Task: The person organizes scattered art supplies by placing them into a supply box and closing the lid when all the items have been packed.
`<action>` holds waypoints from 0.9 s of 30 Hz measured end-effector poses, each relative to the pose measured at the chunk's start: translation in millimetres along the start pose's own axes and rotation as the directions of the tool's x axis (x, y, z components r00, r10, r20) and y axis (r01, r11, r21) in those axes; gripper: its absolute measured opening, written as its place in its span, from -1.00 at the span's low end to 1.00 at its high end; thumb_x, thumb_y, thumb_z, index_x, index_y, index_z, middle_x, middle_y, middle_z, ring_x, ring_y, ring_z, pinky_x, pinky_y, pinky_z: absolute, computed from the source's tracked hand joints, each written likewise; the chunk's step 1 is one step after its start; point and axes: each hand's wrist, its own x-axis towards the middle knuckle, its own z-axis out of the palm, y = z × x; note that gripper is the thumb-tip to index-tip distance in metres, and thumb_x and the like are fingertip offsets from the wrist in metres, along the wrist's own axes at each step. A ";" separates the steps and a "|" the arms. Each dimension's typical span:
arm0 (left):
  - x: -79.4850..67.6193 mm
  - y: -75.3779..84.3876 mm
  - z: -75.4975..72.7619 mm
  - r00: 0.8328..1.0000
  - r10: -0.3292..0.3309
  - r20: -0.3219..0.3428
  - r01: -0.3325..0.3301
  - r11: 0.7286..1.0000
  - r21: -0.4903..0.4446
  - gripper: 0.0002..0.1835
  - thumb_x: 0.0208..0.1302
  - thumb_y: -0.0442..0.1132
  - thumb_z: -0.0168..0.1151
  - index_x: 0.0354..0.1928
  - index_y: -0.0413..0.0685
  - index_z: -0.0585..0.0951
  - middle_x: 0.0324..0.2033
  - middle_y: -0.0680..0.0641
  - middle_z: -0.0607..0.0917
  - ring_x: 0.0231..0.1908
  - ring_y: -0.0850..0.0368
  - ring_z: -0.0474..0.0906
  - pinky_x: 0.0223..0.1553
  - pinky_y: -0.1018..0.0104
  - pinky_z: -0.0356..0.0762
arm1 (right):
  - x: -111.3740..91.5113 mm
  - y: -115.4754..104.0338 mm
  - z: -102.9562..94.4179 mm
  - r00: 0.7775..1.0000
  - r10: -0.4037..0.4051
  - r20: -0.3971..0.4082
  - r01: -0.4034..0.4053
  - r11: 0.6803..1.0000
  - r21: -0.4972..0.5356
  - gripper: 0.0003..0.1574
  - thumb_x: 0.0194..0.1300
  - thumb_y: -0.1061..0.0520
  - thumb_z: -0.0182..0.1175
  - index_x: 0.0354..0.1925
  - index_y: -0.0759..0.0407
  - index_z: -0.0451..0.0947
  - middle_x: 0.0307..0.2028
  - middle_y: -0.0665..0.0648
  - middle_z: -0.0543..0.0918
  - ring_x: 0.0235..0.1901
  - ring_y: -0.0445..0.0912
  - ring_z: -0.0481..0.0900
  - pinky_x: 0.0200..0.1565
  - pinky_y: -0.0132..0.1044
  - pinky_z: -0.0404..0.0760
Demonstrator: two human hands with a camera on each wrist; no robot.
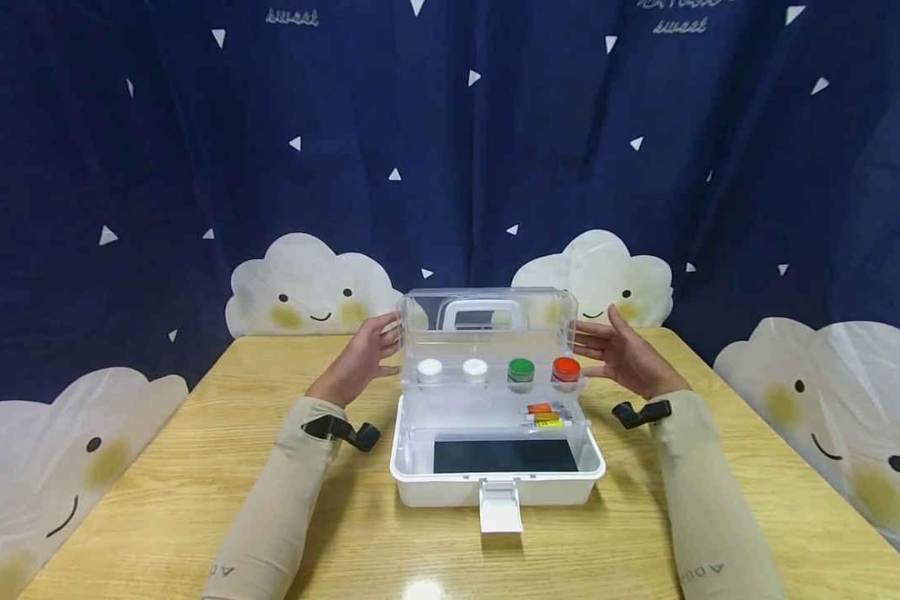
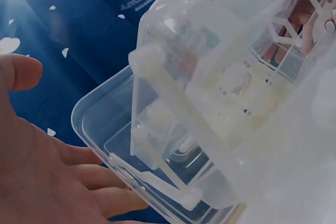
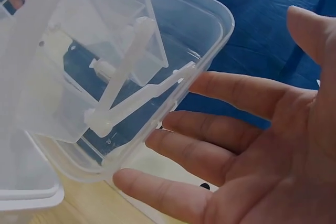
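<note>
A white storage box (image 1: 450, 493) stands on the table with its clear lid (image 1: 487, 293) raised and its tiered trays lifted out. Along the upper tray sit two white-capped jars, a green-capped jar (image 1: 521, 370) and a red-capped jar (image 1: 566, 369). Small coloured tubes (image 1: 546, 415) lie on the tray below, and a dark flat panel (image 1: 504, 457) shows in the base. My left hand (image 1: 360, 358) is beside the lid's left edge, fingers extended against it. On the other side, my right hand (image 1: 630, 354) has its straight fingers spread along the lid's right edge, thumb up.
The wooden table (image 1: 195, 483) extends around the box. A white latch (image 1: 501, 510) hangs down at the box's front. White link arms (image 3: 118, 77) join trays and lid in the right wrist view. Behind the table hangs a dark blue curtain (image 1: 345, 108) with clouds.
</note>
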 end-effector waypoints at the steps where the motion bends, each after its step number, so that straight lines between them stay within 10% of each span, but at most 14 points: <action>1: -0.1 0.9 1.0 1.000 -0.008 -0.008 0.009 1.000 0.011 -0.39 0.34 0.13 -0.42 0.38 0.10 -0.02 0.36 -0.10 0.03 0.33 -0.07 -0.09 0.19 -0.24 0.02 | -0.3 -0.4 0.4 1.000 0.001 -0.001 -0.001 1.000 -0.003 -0.11 0.33 -0.35 -0.48 0.33 0.24 0.02 0.31 0.31 0.10 0.24 0.11 0.20 0.04 0.07 0.40; 27: -18.7 14.0 20.4 0.998 0.002 -0.056 0.013 0.964 0.264 -0.15 0.18 0.37 -0.25 0.39 0.08 -0.10 0.36 -0.17 -0.05 0.31 -0.20 -0.06 0.19 -0.19 0.08 | -19.4 -38.6 49.6 0.989 0.102 -0.105 -0.133 0.930 -0.343 -0.11 0.34 -0.31 -0.38 0.37 0.25 -0.19 0.31 0.38 0.04 0.23 0.26 0.14 0.11 0.13 0.29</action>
